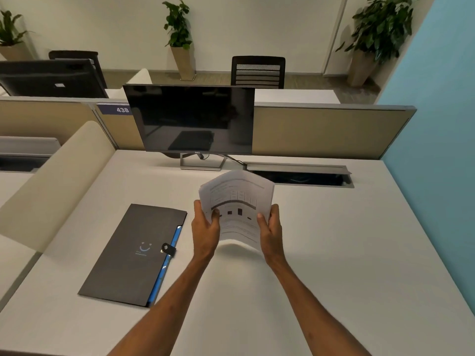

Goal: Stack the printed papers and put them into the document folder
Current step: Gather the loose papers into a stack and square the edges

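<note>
A stack of printed papers (pixel 237 201) is held up above the white desk (pixel 334 253), bowed in the middle, its top sheet showing a table and dark marks. My left hand (pixel 205 228) grips the stack's left edge and my right hand (pixel 270 228) grips its right edge. To the left of my hands a dark grey document folder (pixel 133 253) lies flat and closed on the desk, with a smiley logo, a black snap tab and blue inner pockets showing along its right edge.
A black monitor (pixel 190 119) stands at the back of the desk, with an open cable tray (pixel 300 174) to its right. Beige partition panels (pixel 329 129) bound the back and left. A blue wall (pixel 437 150) closes the right side.
</note>
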{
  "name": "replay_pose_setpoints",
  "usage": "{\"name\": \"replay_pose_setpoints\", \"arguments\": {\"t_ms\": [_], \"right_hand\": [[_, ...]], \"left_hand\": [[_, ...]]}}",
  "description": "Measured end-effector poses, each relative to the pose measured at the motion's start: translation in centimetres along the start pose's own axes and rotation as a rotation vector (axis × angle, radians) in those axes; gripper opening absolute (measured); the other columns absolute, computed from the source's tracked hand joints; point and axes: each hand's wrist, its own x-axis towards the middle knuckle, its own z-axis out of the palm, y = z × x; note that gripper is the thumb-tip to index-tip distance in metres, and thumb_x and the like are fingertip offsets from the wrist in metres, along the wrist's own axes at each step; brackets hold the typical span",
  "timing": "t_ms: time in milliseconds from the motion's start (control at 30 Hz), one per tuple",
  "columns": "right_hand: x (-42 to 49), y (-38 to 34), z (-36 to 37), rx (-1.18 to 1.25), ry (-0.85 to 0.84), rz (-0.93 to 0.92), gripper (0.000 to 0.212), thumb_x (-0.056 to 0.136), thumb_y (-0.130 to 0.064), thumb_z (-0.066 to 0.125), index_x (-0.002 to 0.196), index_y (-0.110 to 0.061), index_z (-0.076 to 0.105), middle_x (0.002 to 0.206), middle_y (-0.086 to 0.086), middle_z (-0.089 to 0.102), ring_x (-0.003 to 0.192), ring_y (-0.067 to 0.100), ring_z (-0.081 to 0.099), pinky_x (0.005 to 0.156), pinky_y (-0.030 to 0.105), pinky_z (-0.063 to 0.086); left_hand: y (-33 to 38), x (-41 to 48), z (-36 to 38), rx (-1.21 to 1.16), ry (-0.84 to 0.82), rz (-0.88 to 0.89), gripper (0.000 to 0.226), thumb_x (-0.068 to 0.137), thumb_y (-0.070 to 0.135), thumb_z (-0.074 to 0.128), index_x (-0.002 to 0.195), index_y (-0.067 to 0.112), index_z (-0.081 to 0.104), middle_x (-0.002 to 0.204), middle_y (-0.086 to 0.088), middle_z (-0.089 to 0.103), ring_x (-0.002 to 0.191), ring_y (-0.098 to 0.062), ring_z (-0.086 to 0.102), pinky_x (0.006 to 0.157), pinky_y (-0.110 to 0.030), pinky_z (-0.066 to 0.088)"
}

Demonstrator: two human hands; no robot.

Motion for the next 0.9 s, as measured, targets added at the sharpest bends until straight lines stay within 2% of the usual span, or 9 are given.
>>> {"name": "replay_pose_setpoints", "arguments": {"t_ms": [100, 167, 333, 467, 567, 633, 733, 833, 900], "right_hand": [[-1.3, 0.2, -0.2, 0.006, 0.029, 0.055, 0.048, 0.099, -0.021, 0.059, 0.128, -0.056, 0.043, 0.123, -0.016, 0.061, 0.111, -0.001, 0.066, 0.081, 0.016, 0.063], [-1.8, 0.4, -0.3, -0.019, 0.028, 0.097, 0.062, 0.101, -0.011, 0.061, 0.128, -0.062, 0.039, 0.123, -0.019, 0.06, 0.112, -0.002, 0.063, 0.076, 0.008, 0.059], [-2.1, 1.7, -0.4, -0.098, -0.004, 0.128, 0.059, 0.107, -0.007, 0.055, 0.154, -0.035, 0.033, 0.133, -0.004, 0.058, 0.12, 0.009, 0.058, 0.076, 0.0, 0.053], [-2.1, 2.2, -0.5, -0.148, -0.022, 0.142, 0.053, 0.109, -0.01, 0.05, 0.157, -0.023, 0.033, 0.133, -0.002, 0.057, 0.121, 0.012, 0.057, 0.074, -0.001, 0.052], [-2.1, 2.1, -0.6, -0.192, -0.018, 0.158, 0.049, 0.11, -0.011, 0.05, 0.156, -0.02, 0.036, 0.132, -0.003, 0.058, 0.12, 0.011, 0.057, 0.077, 0.0, 0.05], [-2.0, 2.0, -0.6, -0.24, 0.004, 0.141, 0.043, 0.11, -0.012, 0.051, 0.151, -0.016, 0.043, 0.128, -0.004, 0.061, 0.116, 0.011, 0.06, 0.078, 0.003, 0.052], [-1.6, 2.0, -0.9, -0.285, 0.033, 0.154, 0.03, 0.108, -0.012, 0.055, 0.138, -0.007, 0.057, 0.125, 0.004, 0.068, 0.113, 0.019, 0.066, 0.092, 0.021, 0.058], [-1.3, 2.0, -0.7, -0.35, 0.016, 0.25, 0.014, 0.106, -0.015, 0.056, 0.111, -0.004, 0.063, 0.107, 0.008, 0.073, 0.092, 0.021, 0.069, 0.071, 0.016, 0.054], [-1.5, 2.3, -0.2, -0.414, -0.005, 0.306, 0.014, 0.105, -0.014, 0.056, 0.095, -0.006, 0.062, 0.093, 0.006, 0.072, 0.08, 0.019, 0.064, 0.064, 0.017, 0.046]], "left_hand": [[-1.3, -1.6, 0.0, 0.014, 0.013, -0.021, 0.047, 0.108, 0.009, 0.06, 0.139, 0.036, 0.037, 0.115, 0.02, 0.061, 0.1, 0.003, 0.069, 0.068, -0.003, 0.058], [-1.9, -2.3, 0.0, 0.026, 0.012, -0.048, 0.05, 0.109, 0.008, 0.06, 0.146, 0.032, 0.036, 0.12, 0.01, 0.062, 0.102, 0.001, 0.065, 0.068, -0.001, 0.058], [-2.1, -2.9, 0.0, 0.039, -0.025, -0.051, 0.045, 0.111, 0.011, 0.055, 0.144, 0.034, 0.034, 0.126, 0.005, 0.06, 0.103, -0.003, 0.067, 0.069, -0.001, 0.058], [-2.4, -2.9, 0.0, 0.078, -0.079, -0.083, 0.042, 0.114, 0.012, 0.05, 0.153, 0.015, 0.035, 0.132, -0.004, 0.064, 0.111, -0.019, 0.071, 0.07, -0.01, 0.061], [-2.1, -2.9, -0.3, 0.099, -0.112, -0.098, 0.042, 0.113, 0.012, 0.051, 0.153, 0.013, 0.035, 0.126, 0.001, 0.065, 0.1, -0.013, 0.073, 0.071, -0.014, 0.063], [-2.0, -2.6, -0.6, 0.112, -0.122, -0.098, 0.038, 0.113, 0.014, 0.051, 0.149, 0.013, 0.038, 0.124, 0.002, 0.067, 0.103, -0.018, 0.075, 0.082, -0.026, 0.068], [-1.9, -2.2, -1.2, 0.16, -0.138, -0.143, 0.032, 0.115, 0.019, 0.048, 0.145, 0.012, 0.041, 0.129, -0.003, 0.069, 0.107, -0.024, 0.075, 0.09, -0.044, 0.069], [-2.0, -1.9, -2.0, 0.254, -0.132, -0.209, 0.027, 0.114, 0.021, 0.05, 0.139, 0.011, 0.045, 0.129, -0.006, 0.071, 0.103, -0.028, 0.076, 0.083, -0.037, 0.066], [-2.4, -1.8, -2.8, 0.313, -0.133, -0.269, 0.026, 0.113, 0.02, 0.052, 0.137, 0.01, 0.046, 0.131, -0.012, 0.072, 0.101, -0.029, 0.077, 0.089, -0.045, 0.067]]}}
